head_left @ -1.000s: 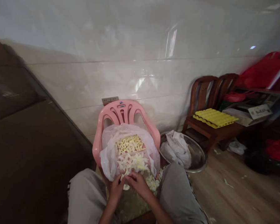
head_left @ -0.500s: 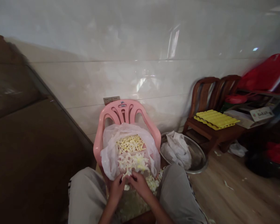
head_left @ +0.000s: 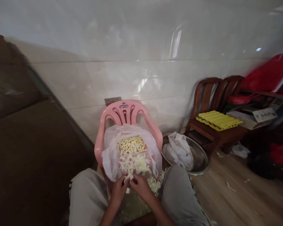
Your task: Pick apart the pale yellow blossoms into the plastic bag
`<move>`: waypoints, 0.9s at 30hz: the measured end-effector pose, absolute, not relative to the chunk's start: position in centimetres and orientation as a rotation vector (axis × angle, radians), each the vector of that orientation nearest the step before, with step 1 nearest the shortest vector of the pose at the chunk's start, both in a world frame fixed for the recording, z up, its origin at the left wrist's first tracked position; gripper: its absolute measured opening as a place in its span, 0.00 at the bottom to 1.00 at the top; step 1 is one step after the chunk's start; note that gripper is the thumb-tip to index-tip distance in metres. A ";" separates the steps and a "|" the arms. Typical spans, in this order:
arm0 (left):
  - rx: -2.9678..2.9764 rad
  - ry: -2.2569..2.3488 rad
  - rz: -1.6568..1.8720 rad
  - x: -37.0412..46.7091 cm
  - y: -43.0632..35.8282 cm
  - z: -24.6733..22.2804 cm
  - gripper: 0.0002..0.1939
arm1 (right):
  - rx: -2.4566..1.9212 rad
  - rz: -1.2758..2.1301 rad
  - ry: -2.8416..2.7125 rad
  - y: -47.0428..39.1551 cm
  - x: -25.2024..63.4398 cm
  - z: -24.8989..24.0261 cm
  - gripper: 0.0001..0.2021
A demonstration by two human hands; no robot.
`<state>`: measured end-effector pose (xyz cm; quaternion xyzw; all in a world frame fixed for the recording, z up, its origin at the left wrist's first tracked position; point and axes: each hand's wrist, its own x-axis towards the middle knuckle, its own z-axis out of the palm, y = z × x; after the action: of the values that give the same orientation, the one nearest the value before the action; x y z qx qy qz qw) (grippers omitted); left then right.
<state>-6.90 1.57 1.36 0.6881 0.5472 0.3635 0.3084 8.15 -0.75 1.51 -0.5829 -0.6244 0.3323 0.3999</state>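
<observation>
Close together at the front of a pink plastic chair [head_left: 157, 135], both my hands have their fingers pinched on a small white flower [head_left: 129, 176]. My left hand [head_left: 119, 189] comes from the left, and my right hand [head_left: 141, 187] meets it from the right. Just beyond them, loose white flowers [head_left: 133, 163] lie on a translucent plastic bag [head_left: 110, 157] spread over the chair seat. Farther back on the bag is a heap of small yellowish-white buds or pieces [head_left: 132, 145]. More white flowers [head_left: 155, 184] lie beside my right hand. The exact fingertip contact is too small to see.
My knees flank the chair. To the right stands a metal basin [head_left: 200, 157] with a whitish bag [head_left: 179, 150] in it. Yellow egg trays [head_left: 218, 120] rest on a wooden chair [head_left: 212, 133]. A dark brown panel [head_left: 37, 163] rises on the left; a tiled wall is behind.
My hands stay at nearly the same spot, with slight finger movement around the white flower. The chair, bag and heaps look unchanged.
</observation>
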 end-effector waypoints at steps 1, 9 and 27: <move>1.830 1.448 0.953 -6.9 1.6 1.3 0.22 | -1.488 0.822 -1.600 -0.8 8.2 1.7 0.09; 1.914 1.453 0.866 -7.1 1.6 1.4 0.17 | -1.539 0.812 -1.640 -1.0 8.2 2.1 0.09; 1.794 1.404 0.972 -6.9 1.5 1.9 0.19 | -1.273 1.336 -1.197 -0.2 8.1 0.6 0.13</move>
<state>-6.89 1.49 1.87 0.6847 0.5359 0.3708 0.3263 8.07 -0.21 0.58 -0.5158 -0.4848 0.5411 0.4540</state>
